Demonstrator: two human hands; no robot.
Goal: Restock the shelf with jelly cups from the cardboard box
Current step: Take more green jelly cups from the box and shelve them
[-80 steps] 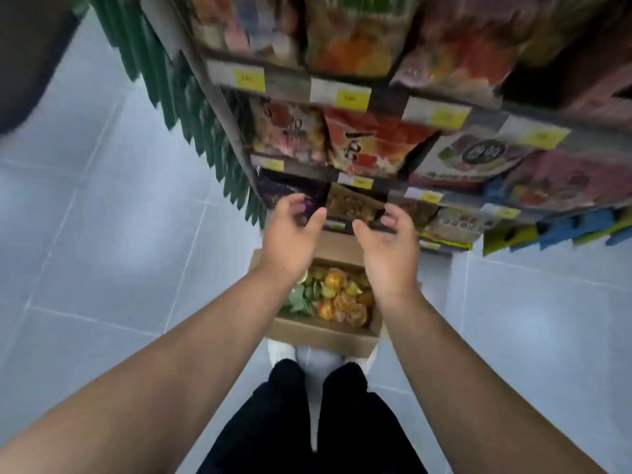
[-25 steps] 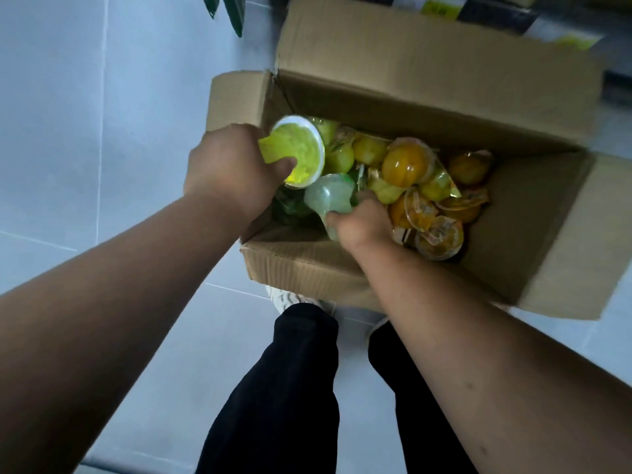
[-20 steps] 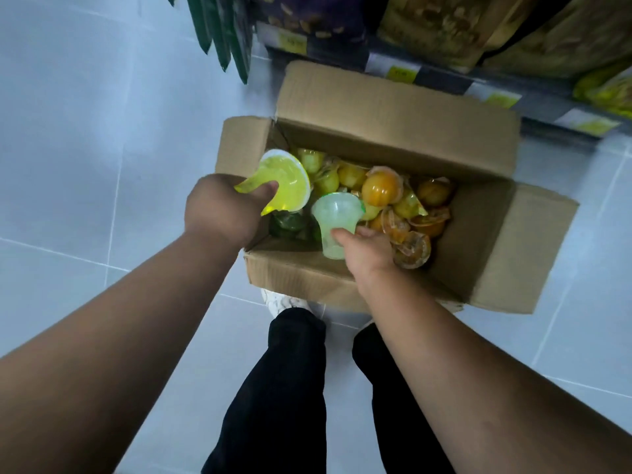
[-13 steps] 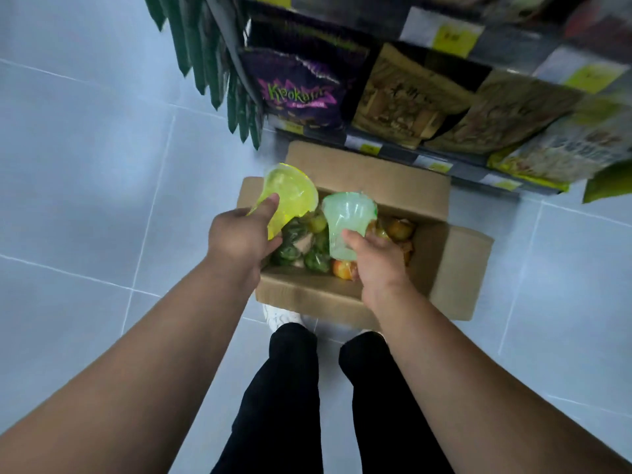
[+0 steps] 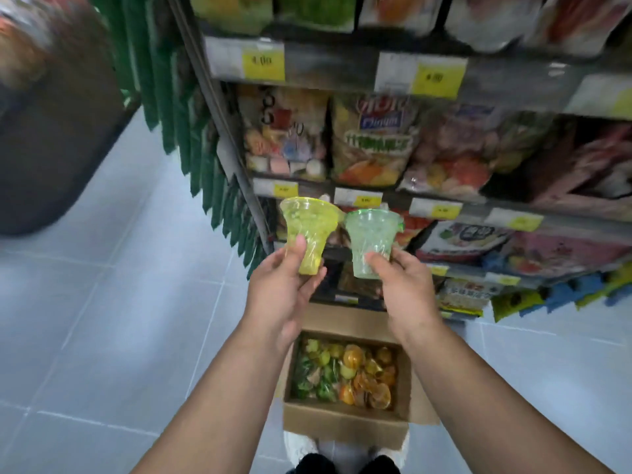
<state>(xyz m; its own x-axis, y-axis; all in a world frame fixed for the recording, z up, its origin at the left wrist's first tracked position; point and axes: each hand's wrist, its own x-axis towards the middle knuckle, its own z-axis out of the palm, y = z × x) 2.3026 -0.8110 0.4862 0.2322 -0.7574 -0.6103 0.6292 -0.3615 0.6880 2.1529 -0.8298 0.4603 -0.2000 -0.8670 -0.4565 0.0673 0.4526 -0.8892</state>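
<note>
Now each hand grips one jelly cup: left hand (image 5: 280, 292) the yellow cup (image 5: 309, 239), right hand (image 5: 405, 289) the green cup (image 5: 371, 242); best set them upright, one at a time, on the shelf (image 5: 444, 203).

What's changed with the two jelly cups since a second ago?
Both cups rose out of the cardboard box toward the shelf: the left hand holds the yellow cup, the right hand the green cup. Grips unchanged; the box stays on the floor.
</note>
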